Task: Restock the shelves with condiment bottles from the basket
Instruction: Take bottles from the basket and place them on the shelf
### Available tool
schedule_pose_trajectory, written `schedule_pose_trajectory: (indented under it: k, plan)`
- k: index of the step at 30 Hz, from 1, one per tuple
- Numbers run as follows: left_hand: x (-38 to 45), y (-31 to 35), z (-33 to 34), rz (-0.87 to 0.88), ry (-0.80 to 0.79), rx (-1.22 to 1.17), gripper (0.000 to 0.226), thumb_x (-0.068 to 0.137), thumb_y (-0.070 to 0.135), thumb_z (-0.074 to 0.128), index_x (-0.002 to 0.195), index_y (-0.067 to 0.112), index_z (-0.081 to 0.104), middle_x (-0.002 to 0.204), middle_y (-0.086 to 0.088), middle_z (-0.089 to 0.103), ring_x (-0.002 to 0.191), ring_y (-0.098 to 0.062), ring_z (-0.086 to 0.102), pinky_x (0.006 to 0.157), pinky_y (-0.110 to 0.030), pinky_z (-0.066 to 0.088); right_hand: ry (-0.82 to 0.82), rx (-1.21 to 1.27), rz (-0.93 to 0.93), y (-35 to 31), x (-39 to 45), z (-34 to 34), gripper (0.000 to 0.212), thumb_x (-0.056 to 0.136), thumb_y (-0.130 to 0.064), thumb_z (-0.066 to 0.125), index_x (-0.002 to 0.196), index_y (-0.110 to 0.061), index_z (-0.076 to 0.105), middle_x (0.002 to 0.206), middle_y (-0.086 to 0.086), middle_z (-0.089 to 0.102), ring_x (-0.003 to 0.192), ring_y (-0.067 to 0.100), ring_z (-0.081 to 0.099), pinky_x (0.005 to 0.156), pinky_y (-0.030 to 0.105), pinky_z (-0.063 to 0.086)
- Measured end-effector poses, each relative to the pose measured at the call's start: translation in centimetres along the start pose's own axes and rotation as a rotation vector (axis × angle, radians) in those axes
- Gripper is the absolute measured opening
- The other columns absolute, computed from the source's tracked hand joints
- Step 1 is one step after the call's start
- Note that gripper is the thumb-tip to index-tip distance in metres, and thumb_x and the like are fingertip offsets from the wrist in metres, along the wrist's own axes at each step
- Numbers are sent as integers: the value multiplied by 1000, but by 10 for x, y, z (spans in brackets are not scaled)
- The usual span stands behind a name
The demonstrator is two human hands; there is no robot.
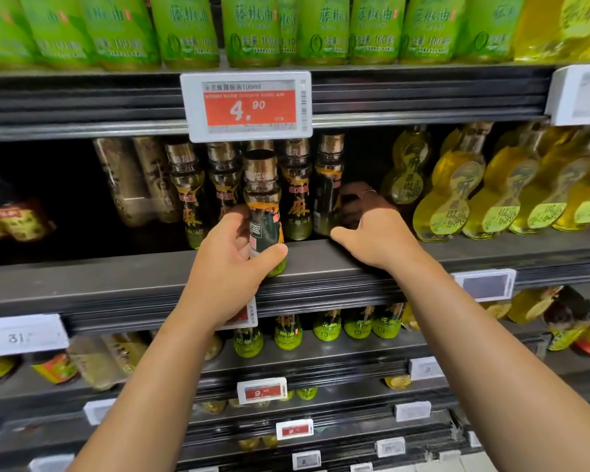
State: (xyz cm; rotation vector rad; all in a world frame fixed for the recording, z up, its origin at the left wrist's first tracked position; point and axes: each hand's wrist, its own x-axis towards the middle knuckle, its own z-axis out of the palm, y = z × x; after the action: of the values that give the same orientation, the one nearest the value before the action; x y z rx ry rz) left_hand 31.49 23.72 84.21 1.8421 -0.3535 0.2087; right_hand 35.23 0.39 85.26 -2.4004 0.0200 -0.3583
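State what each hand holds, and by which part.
The left hand grips a dark-labelled bottle round its lower body. The right hand reaches among the shelf bottles; whether it holds one cannot be told.

Two bare forearms reach in from the bottom edge — no sleeves, no watch, no wristband on either. The left hand (232, 257) wears nothing on the fingers that show. The right hand (375, 233) carries one thin, pale metal ring (368, 192) on a finger — its band is a narrow line; which finger cannot be told.
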Motion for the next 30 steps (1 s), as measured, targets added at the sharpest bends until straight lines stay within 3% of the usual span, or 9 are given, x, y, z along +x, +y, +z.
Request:
schedule_pose_trajectory:
  k: [2, 8, 11, 13, 17, 20, 25, 28, 30]
  plan:
    - [0, -1, 0, 5, 10, 24, 32, 85, 25, 80, 110, 33, 63, 109, 18, 73, 102, 0, 69, 91, -22, 56, 4, -3, 8, -1, 0, 2, 62, 81, -36, 80, 135, -27, 51, 111, -1, 71, 103, 22, 67, 91, 36, 57]
    - [0, 5, 3, 6, -31, 28, 43, 81, 30, 81, 119, 37, 64, 118, 17, 71, 112, -5, 66, 101, -37, 53, 69, -74, -3, -1, -9, -4, 66, 80, -53, 79, 133, -21, 54, 113, -3, 68, 106, 21, 64, 87, 34, 56]
    - [2, 7, 14, 5, -56, 49, 50, 76, 35, 80, 121, 36, 59, 117, 12, 71, 112, -9, 67, 100, -40, 54, 135, 142, -31, 0, -28, -17, 57, 76, -60, 75, 118, -23, 60, 102, -12, 65, 98, 11, 66, 79, 31, 58]
    - [4, 11, 25, 5, -99, 61, 59, 76, 39, 78, 129, 25, 56, 124, 6, 69, 112, -13, 67, 99, -42, 54, 23, 353, -105, -2, -43, -21, 65, 70, -63, 72, 124, -28, 60, 109, -12, 67, 103, 5, 67, 84, 35, 60]
    - [4, 24, 53, 99, -204, 36, 48, 89, 23, 76, 132, 16, 56, 124, 5, 68, 114, -7, 66, 99, -34, 55, -102, 436, -277, 1, -61, -22, 43, 83, -42, 73, 123, -46, 57, 115, -17, 68, 112, 2, 64, 81, 29, 61]
    - [7, 35, 71, 199, -222, 131, 40, 93, 21, 72, 131, 21, 59, 120, 12, 68, 111, 2, 64, 96, -24, 55, -27, 475, -270, 13, -60, -26, 37, 89, -27, 72, 122, -37, 60, 113, -17, 70, 107, 3, 67, 79, 23, 58]
    - [20, 54, 66, 396, -2, 548, 43, 86, 36, 74, 126, 23, 66, 116, 9, 70, 108, -7, 63, 93, -23, 51, 135, 314, -118, 24, -52, -32, 34, 86, -43, 72, 115, -28, 62, 102, -13, 71, 98, 5, 67, 81, 31, 58]
    - [35, 68, 48, 433, 131, 643, 27, 90, 32, 66, 116, 23, 70, 108, 5, 74, 99, -18, 68, 83, -28, 50, 249, 69, -17, 19, -44, -30, 31, 90, -50, 68, 96, -21, 56, 85, -5, 64, 80, 14, 60, 61, 33, 45]
    - [44, 73, 43, 410, 109, 753, 31, 94, 34, 58, 123, 25, 65, 110, -3, 71, 99, -27, 66, 76, -28, 43, 276, 0, 25, 15, -38, -27, 38, 93, -48, 67, 79, -20, 45, 73, -1, 53, 66, 11, 48, 50, 27, 30]
